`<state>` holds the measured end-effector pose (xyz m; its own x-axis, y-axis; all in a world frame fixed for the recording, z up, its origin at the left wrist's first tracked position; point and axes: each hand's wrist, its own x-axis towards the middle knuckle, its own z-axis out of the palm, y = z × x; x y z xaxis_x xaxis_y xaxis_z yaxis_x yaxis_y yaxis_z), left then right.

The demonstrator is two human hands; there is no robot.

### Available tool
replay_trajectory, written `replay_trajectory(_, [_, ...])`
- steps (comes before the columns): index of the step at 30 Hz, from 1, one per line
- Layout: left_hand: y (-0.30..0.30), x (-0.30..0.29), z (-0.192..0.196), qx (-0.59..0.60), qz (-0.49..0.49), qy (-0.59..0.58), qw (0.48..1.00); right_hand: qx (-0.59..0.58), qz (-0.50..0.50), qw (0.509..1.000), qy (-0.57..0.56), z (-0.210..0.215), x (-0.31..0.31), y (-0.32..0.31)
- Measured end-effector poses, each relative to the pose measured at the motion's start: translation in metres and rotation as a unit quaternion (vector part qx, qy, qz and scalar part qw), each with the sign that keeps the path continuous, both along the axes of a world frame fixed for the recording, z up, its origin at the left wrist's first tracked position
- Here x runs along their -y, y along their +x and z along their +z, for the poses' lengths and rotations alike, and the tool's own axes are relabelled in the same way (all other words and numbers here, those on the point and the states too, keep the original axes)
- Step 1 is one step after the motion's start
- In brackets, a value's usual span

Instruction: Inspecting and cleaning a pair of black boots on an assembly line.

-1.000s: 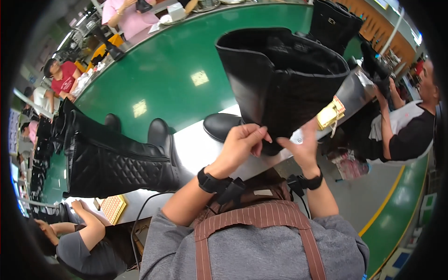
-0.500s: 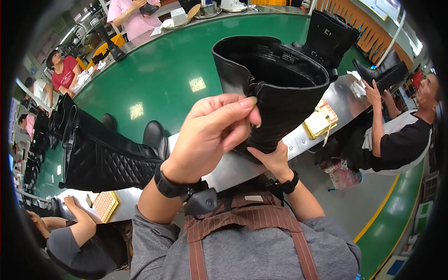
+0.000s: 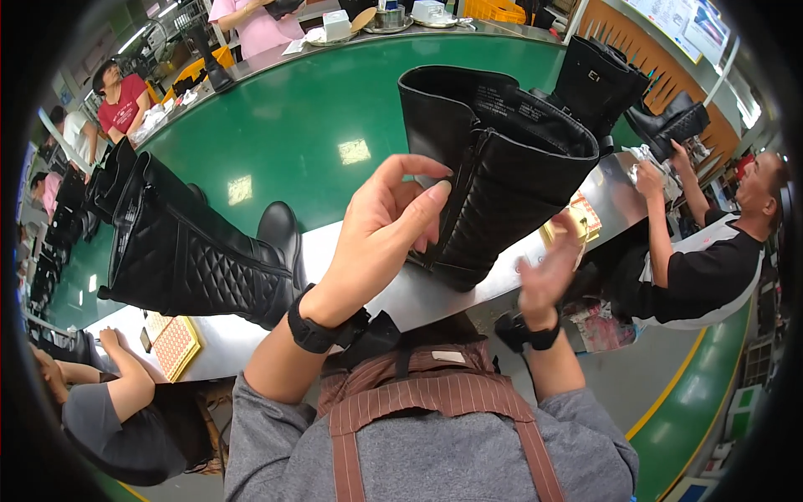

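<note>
A tall black quilted boot stands before me on the metal bench, its wide top showing a dark lining with pale print. A zipper runs down the side of its shaft. My left hand is beside that zipper, fingers curved, with a gap between thumb and index finger. Its fingertips are close to the shaft; whether they touch it I cannot tell. To the right of the boot's lower part, my right hand is off the leather, fingers apart and blurred by motion.
A second quilted boot stands on the metal bench at left. More black boots are at far right. Beyond the bench lies a green surface. One co-worker lifts a boot at right; another sits at left.
My left thumb and index finger, pinched at the top of the zipper before, have parted and sit lower. My right hand has left the boot's base and moved right.
</note>
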<state>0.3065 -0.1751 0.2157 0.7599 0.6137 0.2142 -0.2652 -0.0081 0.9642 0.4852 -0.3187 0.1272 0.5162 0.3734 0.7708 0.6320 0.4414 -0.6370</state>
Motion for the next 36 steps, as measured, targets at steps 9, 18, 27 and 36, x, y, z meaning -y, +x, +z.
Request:
replay_trajectory(9, [0.029, -0.032, 0.034, 0.156, 0.296, 0.420, 0.843, 0.463, -0.187, 0.864, -0.068, 0.140, -0.032, -0.016])
replay_trajectory(18, [0.023, -0.033, 0.057, 0.114, 0.141, 0.520, 0.834, 0.366, -0.231, 0.896, -0.097, 0.149, -0.044, -0.016])
replay_trajectory(27, [0.033, -0.052, 0.022, 0.193, 0.213, 0.330, 0.899, 0.457, -0.120, 0.881, -0.030, 0.140, -0.043, -0.008])
replay_trajectory(36, [0.035, -0.049, -0.027, 0.065, -0.107, 0.031, 0.992, 0.483, -0.193, 0.853, -0.050, 0.127, -0.052, 0.002])
